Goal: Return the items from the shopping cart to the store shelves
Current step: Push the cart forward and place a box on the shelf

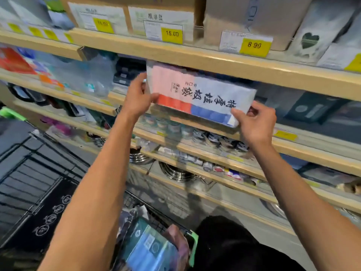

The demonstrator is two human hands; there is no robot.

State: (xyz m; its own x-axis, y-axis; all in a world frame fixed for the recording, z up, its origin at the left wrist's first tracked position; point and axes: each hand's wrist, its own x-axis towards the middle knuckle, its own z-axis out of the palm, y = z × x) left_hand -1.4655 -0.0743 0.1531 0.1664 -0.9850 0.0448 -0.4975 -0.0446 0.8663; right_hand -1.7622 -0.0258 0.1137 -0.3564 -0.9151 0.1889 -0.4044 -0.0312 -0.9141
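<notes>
Pack (199, 94) of pink, red, pale-blue and blue stripes, held flat against the gap under the second shelf edge (214, 64), its print upside down. Gripped at both ends: left hand (139, 96) with thumb and fingers pinching the left short edge, right hand (254, 122) pinching the near right corner. Raised well above the cart (35, 173), with more packets (148, 245) lying in the cart's near end.

Risks, as judged from here: top edge of pack touching or just below the shelf lip, so liable to catch and buckle if pushed in level; film wrap apparently slick, so liable to slip from a corner pinch; goods already on the shelf behind, hidden by the pack, liable to be shoved back or toppled; small jars (195, 133) on the shelf below exposed to a drop.

Legible writing: large black brush characters on the pack, inverted and not confidently read; yellow price tags (172, 35) above showing 15.00, 15.00 and 8.90; box labels too blurred to read.
</notes>
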